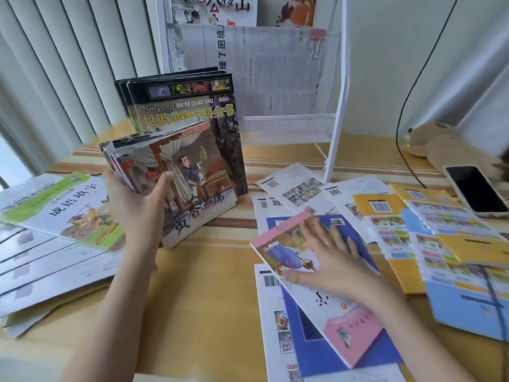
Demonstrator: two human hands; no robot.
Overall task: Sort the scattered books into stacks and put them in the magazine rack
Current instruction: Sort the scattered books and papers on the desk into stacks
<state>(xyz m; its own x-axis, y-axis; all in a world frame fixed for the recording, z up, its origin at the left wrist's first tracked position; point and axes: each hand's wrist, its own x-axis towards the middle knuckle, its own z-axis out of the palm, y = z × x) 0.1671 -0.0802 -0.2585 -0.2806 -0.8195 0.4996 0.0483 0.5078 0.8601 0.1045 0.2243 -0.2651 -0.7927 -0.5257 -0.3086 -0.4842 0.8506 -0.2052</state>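
My left hand [137, 199] grips a tilted stack of thin picture books [190, 183] standing on edge at the table's middle. Behind that stack stands a group of dark-covered encyclopedia books [190, 106]. My right hand [327, 252] lies flat with spread fingers on a pink-edged picture book [338, 321], its thumb tucked under the book's left edge. That book rests on blue and white books [311, 351]. The white mesh magazine rack [286, 128] stands at the back, with papers and books in its pockets.
White and green books [68, 213] lie spread at the left. Yellow and light-blue books [446, 244] are scattered at the right. A phone [476, 188] and a brown plush toy [440, 144] sit at the far right, beside a black cable [399, 122].
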